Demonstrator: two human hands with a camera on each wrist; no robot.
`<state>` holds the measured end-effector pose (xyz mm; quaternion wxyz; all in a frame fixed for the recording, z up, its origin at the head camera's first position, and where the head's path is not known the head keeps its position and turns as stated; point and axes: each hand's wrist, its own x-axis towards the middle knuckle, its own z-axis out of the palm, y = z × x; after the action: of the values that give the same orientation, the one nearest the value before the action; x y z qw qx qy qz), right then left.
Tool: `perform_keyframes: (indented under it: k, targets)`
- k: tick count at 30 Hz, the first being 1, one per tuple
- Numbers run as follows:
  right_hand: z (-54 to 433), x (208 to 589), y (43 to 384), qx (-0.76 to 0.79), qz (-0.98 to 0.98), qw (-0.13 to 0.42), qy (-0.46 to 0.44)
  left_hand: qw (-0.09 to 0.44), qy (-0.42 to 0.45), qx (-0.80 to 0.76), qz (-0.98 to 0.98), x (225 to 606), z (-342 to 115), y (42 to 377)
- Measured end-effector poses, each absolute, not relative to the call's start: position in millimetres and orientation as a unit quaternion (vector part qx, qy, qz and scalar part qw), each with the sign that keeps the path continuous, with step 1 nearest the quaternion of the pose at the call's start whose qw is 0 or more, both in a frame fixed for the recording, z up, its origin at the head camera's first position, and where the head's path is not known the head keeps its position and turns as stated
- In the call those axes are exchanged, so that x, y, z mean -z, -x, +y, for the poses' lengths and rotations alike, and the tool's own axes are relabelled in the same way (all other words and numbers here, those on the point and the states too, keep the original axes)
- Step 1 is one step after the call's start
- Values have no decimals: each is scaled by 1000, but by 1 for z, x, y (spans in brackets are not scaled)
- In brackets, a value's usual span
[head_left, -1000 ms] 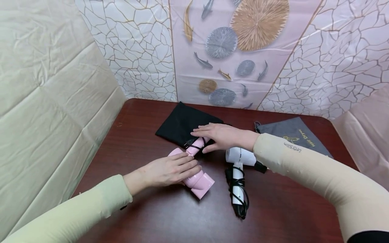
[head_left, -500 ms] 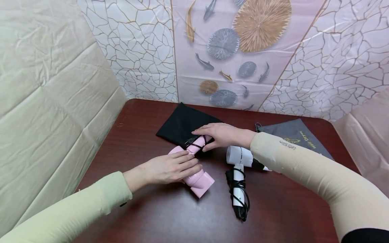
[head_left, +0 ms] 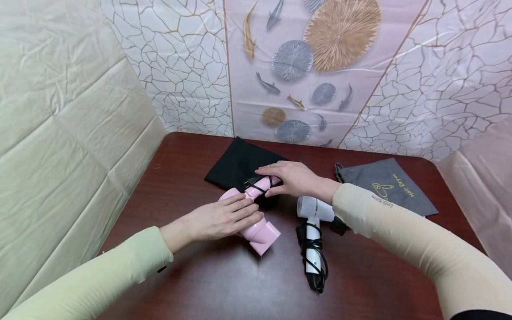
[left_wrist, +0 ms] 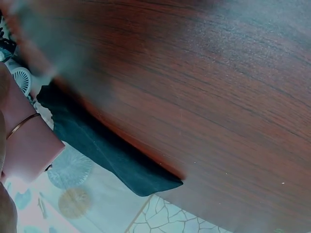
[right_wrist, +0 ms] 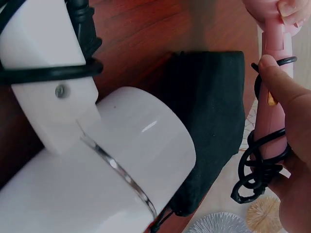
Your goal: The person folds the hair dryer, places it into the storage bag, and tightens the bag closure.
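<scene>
A pink hair dryer point(head_left: 264, 238) with a flat nozzle lies slantwise across the middle of the table in the head view. My left hand point(head_left: 218, 218) holds its barrel from above, fingers laid over the pink body. Around the handle, my right hand point(head_left: 294, 178) has its fingers and thumb curled. In the right wrist view the right thumb presses along the pink handle point(right_wrist: 272, 116), which has a black cord point(right_wrist: 260, 172) looped round it. Part of the barrel is hidden under the left hand. The left wrist view catches the pink dryer point(left_wrist: 36, 141) at its left edge.
Right of the pink dryer lies a white hair dryer point(head_left: 314, 209), its handle wrapped in black cord. A black pouch point(head_left: 236, 164) lies behind the hands. Farther right is a grey drawstring pouch point(head_left: 396, 186) with "Hair Dryer" lettering. Cloth hangings border the dark red wooden table point(head_left: 184, 160).
My right hand, spread over the handle a second ago, now has its fingers curled round it. The pink dryer has shifted slightly away from me. The left hand stays on the barrel.
</scene>
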<state>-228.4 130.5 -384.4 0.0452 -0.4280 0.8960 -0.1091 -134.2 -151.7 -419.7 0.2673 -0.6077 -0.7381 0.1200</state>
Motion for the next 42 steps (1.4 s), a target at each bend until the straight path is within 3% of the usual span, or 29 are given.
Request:
perform_keyframes:
  k: [20, 29, 42]
  targets:
    - [141, 388, 218, 130, 915, -20, 382, 296, 598, -111, -736, 422, -144, 143]
    - [144, 389, 215, 132, 913, -44, 383, 286, 594, -111, -743, 421, -144, 144]
    - [153, 372, 227, 139, 844, -18, 518, 305, 620, -115, -714, 408, -144, 139]
